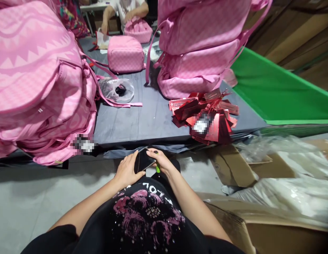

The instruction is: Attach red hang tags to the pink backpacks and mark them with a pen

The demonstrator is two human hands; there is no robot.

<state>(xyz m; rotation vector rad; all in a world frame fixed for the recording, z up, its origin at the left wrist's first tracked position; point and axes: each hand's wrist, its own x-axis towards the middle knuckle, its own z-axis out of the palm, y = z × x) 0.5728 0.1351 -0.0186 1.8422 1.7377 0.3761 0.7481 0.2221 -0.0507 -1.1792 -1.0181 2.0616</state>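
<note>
A black phone-like object (144,161) lies between my two hands, low in front of my body at the table's near edge. My left hand (127,167) is wrapped along its left side, thumb at its lower edge. Fingers of my right hand (160,160) close on its right side, together with a small bright green item (157,167) under them. Beyond my hands, red tags (213,116) are heaped near the front edge of the grey table (142,121). Further left on the tabletop lies a clear plastic bag (117,90) with something black inside.
Pink backpacks are piled at the left (47,81) and at the back right (201,46). A small pink bag (126,54) stands between them. Across the table a person (126,10) handles a pink basket. Open cardboard boxes (232,165) with plastic stand at the right, below a green panel (275,88).
</note>
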